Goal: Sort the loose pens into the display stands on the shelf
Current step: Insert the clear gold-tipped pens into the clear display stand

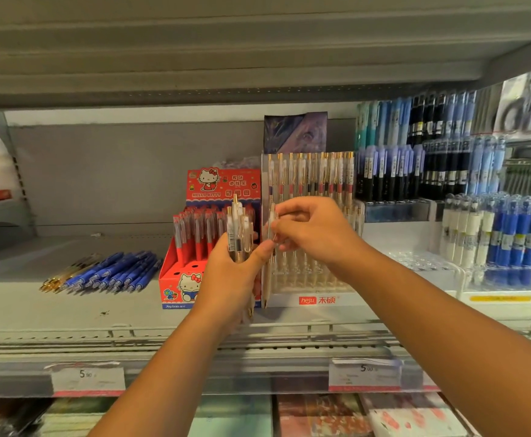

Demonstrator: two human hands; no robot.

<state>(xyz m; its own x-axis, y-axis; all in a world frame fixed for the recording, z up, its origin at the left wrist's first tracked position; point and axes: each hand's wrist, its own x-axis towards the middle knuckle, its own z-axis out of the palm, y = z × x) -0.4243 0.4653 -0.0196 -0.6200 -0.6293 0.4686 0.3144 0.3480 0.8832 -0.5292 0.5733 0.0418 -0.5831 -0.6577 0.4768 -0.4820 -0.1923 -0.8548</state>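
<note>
Grey shop shelf [68, 298]: loose blue pens [115, 272] lie centre left, unsorted. Left hand [229, 279] grips a pen bundle [239, 234]; right hand [314, 231] pinches one pen [272, 216] before the part-filled clear stand [346, 299]. Likely much remains.

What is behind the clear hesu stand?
A dark purple pack rises behind the hesu stand; the stand's gold-clip pens cover its lower part.

Stationery shop, price labels [88, 377] on shelf edge [257, 370], pen displays [313, 216]
</note>
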